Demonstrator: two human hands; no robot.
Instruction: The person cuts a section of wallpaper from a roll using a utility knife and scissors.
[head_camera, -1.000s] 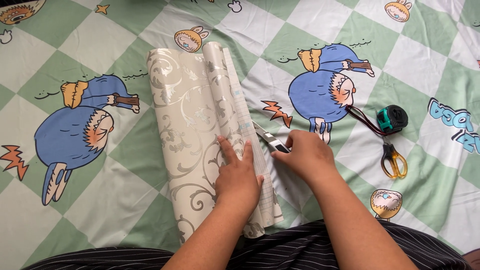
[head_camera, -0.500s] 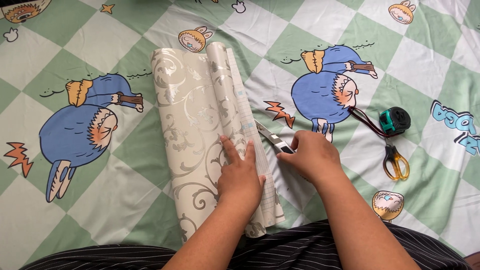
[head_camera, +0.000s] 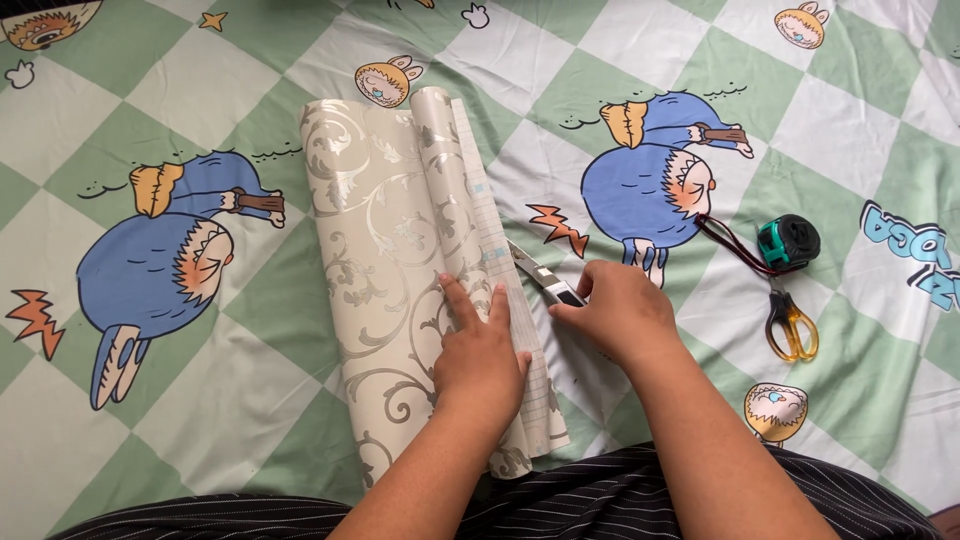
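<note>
A cream wallpaper roll (head_camera: 390, 230) with silver scroll patterns lies partly unrolled on a green-and-white checked sheet (head_camera: 200, 400). My left hand (head_camera: 480, 350) presses flat on its lower right part, fingers spread toward the rolled edge. My right hand (head_camera: 615, 315) sits just right of the roll and grips a utility knife (head_camera: 540, 278). The blade points up-left along the roll's gridded backing edge.
A green and black tape measure (head_camera: 788, 242) with a dark red strap lies at the right. Yellow-handled scissors (head_camera: 790, 325) lie just below it. Cartoon figures are printed on the sheet. Dark striped trousers (head_camera: 600, 500) fill the bottom edge.
Both hands stay on the roll and the knife. The view has shifted slightly, with the roll and hands a little lower-right in frame.
</note>
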